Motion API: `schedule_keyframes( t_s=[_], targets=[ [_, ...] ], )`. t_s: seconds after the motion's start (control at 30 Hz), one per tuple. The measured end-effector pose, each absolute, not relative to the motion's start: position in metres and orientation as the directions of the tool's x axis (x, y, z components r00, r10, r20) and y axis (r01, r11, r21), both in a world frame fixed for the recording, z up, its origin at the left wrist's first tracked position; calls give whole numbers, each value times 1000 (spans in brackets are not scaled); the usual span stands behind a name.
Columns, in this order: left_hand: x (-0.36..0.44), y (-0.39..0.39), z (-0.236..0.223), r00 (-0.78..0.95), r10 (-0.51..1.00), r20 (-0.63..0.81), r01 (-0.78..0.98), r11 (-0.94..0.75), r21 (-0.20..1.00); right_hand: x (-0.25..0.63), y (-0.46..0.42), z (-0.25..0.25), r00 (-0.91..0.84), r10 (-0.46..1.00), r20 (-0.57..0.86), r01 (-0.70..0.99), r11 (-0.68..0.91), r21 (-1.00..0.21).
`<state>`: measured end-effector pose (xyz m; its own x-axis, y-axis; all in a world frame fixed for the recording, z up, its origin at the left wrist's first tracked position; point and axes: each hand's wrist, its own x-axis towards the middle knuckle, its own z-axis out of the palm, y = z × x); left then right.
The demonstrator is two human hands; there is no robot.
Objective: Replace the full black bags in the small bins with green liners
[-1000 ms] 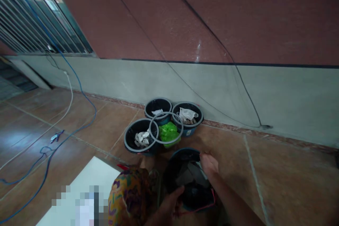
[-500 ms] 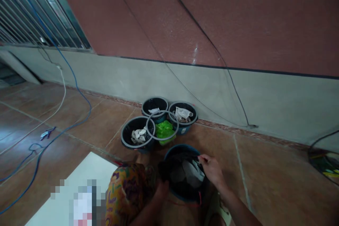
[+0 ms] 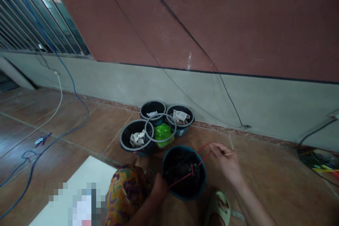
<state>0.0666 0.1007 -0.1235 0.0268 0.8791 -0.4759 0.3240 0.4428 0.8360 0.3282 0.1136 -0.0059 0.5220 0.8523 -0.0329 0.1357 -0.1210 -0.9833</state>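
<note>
A blue bucket (image 3: 184,197) stands on the floor between my hands, filled with crumpled black plastic (image 3: 182,171). A thin red cord (image 3: 192,173) stretches across its mouth. My right hand (image 3: 226,160) pinches the cord's far end beyond the rim. My left hand (image 3: 160,186), partly behind a patterned yellow-and-purple cloth (image 3: 125,194), holds the near end at the bucket's edge. Beyond the bucket, several black-lined buckets (image 3: 136,136) hold crumpled white paper, and a grey ring (image 3: 160,114) encircles a green plastic bag (image 3: 162,134).
A pale green sandal (image 3: 218,208) lies by the bucket, and a white board (image 3: 87,169) lies to the left. Blue and white cables (image 3: 62,120) trail across the brown tiles. A concrete wall (image 3: 265,106) runs behind, with a tangle of black cable (image 3: 315,159) at the right.
My right hand has moved up and right, off the bucket's rim, drawing the red cord taut across the mouth. The grey contents seen earlier are now hidden by black plastic.
</note>
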Motion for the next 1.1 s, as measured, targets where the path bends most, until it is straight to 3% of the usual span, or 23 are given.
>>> schedule_keyframes(
  t_s=[0.17, 0.27, 0.47, 0.77, 0.83, 0.93, 1.1],
  targets=[
    [64, 109, -124, 94, 888, -450, 450, 365, 815, 326, 107, 2, 435, 898, -55, 153, -134, -979],
    [59, 115, -131, 97, 891, -443, 619, 295, 728, 325, 103, 3, 370, 929, -20, 210, -105, -972],
    [53, 127, -120, 154, 892, -425, 796, 143, 588, 329, 90, -6, 244, 967, -77, 357, -163, -920],
    [80, 144, -76, 230, 884, -408, 870, 1, 494, 319, 76, -16, 143, 986, -87, 485, -146, -863],
    [85, 147, -66, 269, 872, -409, 842, -7, 540, 318, 78, -26, 154, 982, -111, 428, -167, -888],
    [94, 152, -49, 385, 837, -389, 688, 20, 725, 314, 85, -41, 171, 972, -164, 315, -212, -925],
    [117, 160, -24, 514, 815, -269, 479, -13, 878, 301, 101, -43, 45, 993, -106, 231, -114, -966]
  ],
)
